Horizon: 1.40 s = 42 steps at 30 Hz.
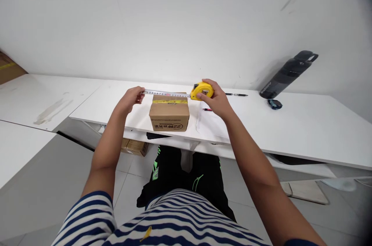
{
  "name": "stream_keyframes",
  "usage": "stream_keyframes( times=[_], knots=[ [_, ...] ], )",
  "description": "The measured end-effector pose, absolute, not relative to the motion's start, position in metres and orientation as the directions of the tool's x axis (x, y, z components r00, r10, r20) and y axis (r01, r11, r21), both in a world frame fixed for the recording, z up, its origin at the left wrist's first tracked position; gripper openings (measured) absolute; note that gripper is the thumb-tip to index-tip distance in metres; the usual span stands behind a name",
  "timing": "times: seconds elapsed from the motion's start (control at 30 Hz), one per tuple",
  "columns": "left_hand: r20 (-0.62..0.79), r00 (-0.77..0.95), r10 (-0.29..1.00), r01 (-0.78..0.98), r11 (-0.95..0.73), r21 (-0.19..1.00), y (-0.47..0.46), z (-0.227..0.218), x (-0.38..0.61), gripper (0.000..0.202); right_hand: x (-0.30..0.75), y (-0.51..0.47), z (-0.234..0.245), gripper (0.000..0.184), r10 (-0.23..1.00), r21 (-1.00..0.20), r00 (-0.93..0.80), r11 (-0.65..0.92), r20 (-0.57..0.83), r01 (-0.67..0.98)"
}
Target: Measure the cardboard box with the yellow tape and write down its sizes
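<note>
My right hand [216, 98] grips a yellow tape measure [200, 91] by its case. From the case a white blade [165, 93] runs leftward over the far part of a small cardboard box [169, 111], which has yellow tape across its top and dark printing on its near side. The blade's far end is pinched in the fingers of my left hand [134, 98], left of the box. Whether the blade touches the box I cannot tell.
White paper [212, 121] lies right of the box, with a red-and-black pen [207, 109] on it. Behind lies a black pen [236, 94]. A dark bottle [286, 75] and a watch-like object [274, 104] stand farther right on the white table [308, 129]. Another box [135, 147] sits below.
</note>
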<state>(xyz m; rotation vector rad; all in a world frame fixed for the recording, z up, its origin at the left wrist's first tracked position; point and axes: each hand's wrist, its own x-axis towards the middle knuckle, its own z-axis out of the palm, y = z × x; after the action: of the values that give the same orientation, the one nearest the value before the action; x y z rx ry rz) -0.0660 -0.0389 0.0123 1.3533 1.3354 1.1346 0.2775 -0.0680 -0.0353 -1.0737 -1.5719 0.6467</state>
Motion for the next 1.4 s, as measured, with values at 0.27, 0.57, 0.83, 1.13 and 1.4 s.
stream_keyframes(
  times=[0.27,0.57,0.83,1.13,1.4],
  knots=[
    [-0.129,0.171,0.977,0.437,0.042,0.898,-0.042,-0.024,-0.065,0.032,0.280,-0.076,-0.052,0.057,0.868,-0.745,-0.123,0.478,0.481,0.465],
    [-0.116,0.208,0.971,0.453,0.009,0.891,-0.043,-0.029,-0.061,0.038,0.277,-0.083,-0.052,0.052,0.843,-0.665,-0.140,0.501,0.519,0.553],
    [-0.033,0.264,0.964,0.569,-0.128,0.812,-0.050,-0.015,-0.056,0.033,0.273,-0.083,-0.061,0.046,0.724,-0.538,-0.140,0.614,0.675,0.578],
    [0.387,0.288,0.876,0.328,-0.470,0.820,-0.176,0.012,-0.013,0.046,0.269,-0.143,-0.058,0.082,0.453,-0.342,-0.056,0.743,0.890,0.575],
    [0.075,0.436,0.897,-0.247,0.040,0.968,-0.205,-0.120,0.087,0.088,0.223,-0.219,-0.142,0.071,0.689,-0.689,0.180,0.593,0.702,0.417]
  ],
)
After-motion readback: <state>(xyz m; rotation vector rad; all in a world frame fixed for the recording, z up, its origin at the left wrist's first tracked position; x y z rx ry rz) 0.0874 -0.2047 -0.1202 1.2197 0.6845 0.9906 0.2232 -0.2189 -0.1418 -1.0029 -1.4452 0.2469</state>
